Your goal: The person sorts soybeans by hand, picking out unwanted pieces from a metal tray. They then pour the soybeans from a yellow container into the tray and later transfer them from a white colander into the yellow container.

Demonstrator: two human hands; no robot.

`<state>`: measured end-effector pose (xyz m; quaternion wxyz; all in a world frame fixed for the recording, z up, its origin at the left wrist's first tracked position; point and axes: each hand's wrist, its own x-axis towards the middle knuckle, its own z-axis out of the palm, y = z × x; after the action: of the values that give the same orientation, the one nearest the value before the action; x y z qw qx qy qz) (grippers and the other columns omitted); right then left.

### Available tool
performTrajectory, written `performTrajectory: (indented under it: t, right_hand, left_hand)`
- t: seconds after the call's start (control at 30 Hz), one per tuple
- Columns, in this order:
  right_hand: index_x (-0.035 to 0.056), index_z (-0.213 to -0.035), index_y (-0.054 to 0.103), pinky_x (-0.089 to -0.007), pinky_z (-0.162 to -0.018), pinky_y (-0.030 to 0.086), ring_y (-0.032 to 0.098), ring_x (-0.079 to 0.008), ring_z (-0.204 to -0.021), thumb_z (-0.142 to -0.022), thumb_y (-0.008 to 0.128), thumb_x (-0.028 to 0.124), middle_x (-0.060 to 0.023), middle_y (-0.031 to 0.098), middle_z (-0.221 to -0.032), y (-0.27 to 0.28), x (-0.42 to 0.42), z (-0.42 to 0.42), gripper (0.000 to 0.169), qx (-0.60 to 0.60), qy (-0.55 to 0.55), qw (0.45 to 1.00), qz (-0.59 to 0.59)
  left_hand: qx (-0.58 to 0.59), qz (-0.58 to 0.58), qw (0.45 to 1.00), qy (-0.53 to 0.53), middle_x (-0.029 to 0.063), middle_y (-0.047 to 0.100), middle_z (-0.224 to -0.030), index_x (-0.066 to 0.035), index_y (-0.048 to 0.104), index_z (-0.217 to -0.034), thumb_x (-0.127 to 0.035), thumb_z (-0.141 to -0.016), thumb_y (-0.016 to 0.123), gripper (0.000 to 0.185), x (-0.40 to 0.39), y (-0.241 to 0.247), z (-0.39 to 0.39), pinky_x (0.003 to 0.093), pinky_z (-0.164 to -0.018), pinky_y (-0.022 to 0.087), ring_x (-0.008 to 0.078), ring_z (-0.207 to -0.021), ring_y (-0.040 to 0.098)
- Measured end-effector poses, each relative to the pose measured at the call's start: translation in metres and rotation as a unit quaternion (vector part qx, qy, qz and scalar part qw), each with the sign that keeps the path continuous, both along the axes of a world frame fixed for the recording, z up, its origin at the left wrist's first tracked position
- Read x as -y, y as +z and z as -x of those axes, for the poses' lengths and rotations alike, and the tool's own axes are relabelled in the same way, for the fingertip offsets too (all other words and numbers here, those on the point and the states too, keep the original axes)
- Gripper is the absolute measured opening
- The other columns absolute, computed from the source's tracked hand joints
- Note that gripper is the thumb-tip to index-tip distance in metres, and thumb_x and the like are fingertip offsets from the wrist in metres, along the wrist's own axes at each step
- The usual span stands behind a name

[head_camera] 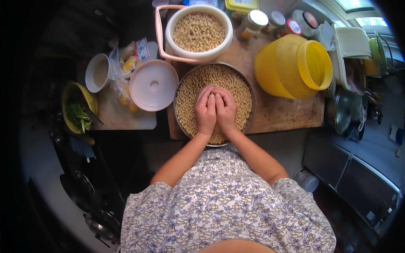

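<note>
A round metal pan (253,110) full of dry soybeans (190,91) stands at the table's front edge, close to my body. My left hand (206,112) and my right hand (226,112) are cupped side by side over the middle of the beans. Their thumbs lie parallel and the fingers curl inward to meet at the far side. Whatever is inside the cupped palms is hidden. Just beyond the pan, a white and pink bucket (168,34) holds more soybeans, its pink handle folded to the left.
A pale pink lid (154,98) lies left of the pan, by a plastic bag (118,71) and a white bowl (98,72). Greens fill a yellow bowl (95,102). A yellow plastic jar (278,68) lies tipped at right on the wooden board (284,112). Several lidded jars (253,25) stand behind.
</note>
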<state>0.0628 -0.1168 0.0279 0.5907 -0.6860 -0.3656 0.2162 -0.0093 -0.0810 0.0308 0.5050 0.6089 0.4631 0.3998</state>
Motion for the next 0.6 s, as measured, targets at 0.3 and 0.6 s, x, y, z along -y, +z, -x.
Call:
performTrajectory:
  t: [0.3, 0.6]
  right_hand:
    - [0.0015, -0.102, 0.062, -0.0274, -0.082, 0.049, 0.061, -0.0133, -0.091, -0.097, 0.046, 0.018, -0.0063, 0.064, -0.101, 0.026, -0.003, 0.003, 0.023, -0.535, -0.056, 0.841, -0.056]
    - [0.0033, -0.099, 0.061, -0.0290, -0.079, 0.052, 0.063, -0.0150, -0.087, -0.097, 0.045, 0.020, -0.0078, 0.064, -0.098, 0.042, -0.004, 0.000, 0.023, -0.591, -0.061, 0.800, -0.083]
  left_hand:
    - [0.282, 0.271, 0.915, 0.095, 0.0104, 0.063, -0.113, 0.002, 0.065, -0.107, -0.012, -0.093, 0.052, 0.023, 0.011, 0.023, -0.015, 0.0273, -0.092, 0.044, 0.0162, -0.103, 0.058]
    - [0.369, 0.372, 0.845, 0.112, 0.0078, 0.066, -0.101, 0.002, 0.065, -0.104, -0.012, -0.092, 0.054, 0.021, 0.006, 0.044, -0.013, 0.0257, -0.085, 0.049, 0.0140, -0.092, 0.061]
